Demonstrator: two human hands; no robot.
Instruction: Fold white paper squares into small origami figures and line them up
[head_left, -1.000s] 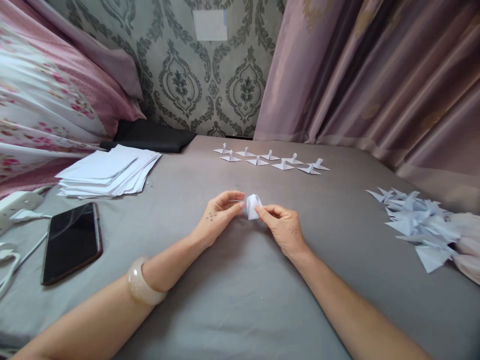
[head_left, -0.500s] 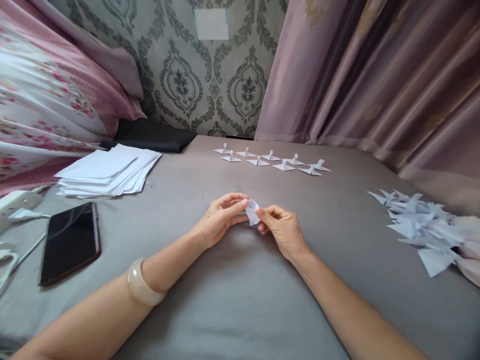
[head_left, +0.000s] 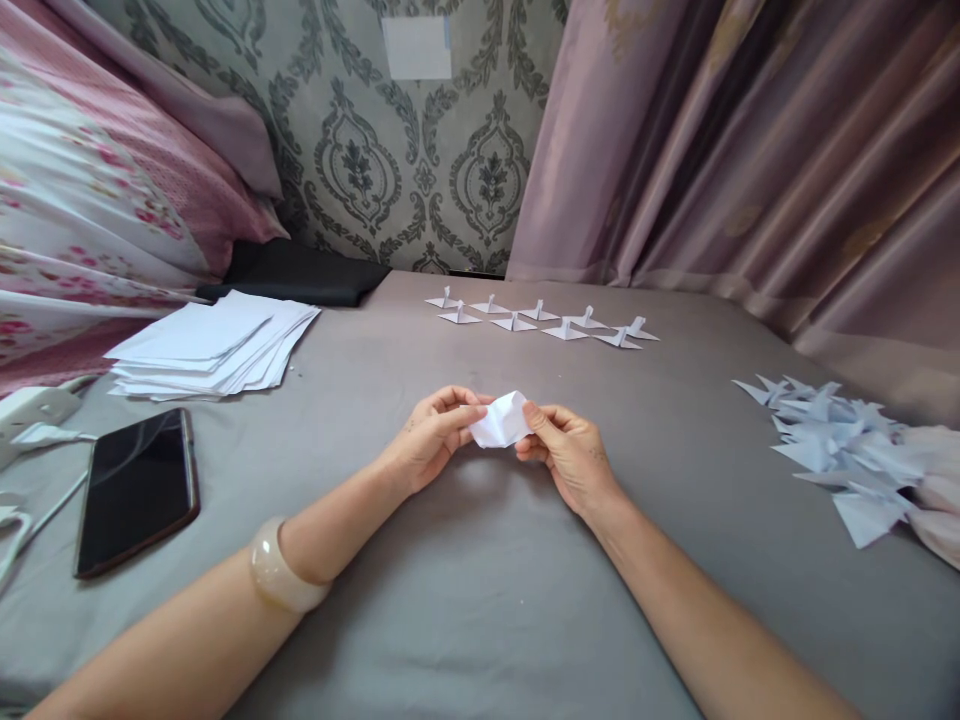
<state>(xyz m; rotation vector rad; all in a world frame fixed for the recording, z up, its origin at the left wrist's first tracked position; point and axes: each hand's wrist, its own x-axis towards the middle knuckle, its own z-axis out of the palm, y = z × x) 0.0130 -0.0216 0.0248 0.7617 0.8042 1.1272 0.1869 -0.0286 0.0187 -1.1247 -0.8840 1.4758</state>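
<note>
A small folded piece of white paper (head_left: 500,421) is held between my two hands just above the grey cloth (head_left: 450,590). My left hand (head_left: 436,432) pinches its left edge between thumb and fingers. On the opposite side, my right hand (head_left: 564,440) grips the right edge, thumb on top and fingers curled beneath. The paper shows creased facets and faces up toward me. Beyond the hands, several folded paper birds (head_left: 514,322) stand in two rows.
On the right lies a heap of folded paper birds (head_left: 847,440). To the left are a stack of white paper sheets (head_left: 202,345), a black phone (head_left: 139,490) and a white power strip (head_left: 34,410). Behind sits a dark folded cloth (head_left: 300,272) by the wall; curtains (head_left: 720,150) hang at right.
Between my fingers the folded paper has been spread wider, from a narrow form to a broader, flatter one. Both hands keep hold of it in nearly the same place.
</note>
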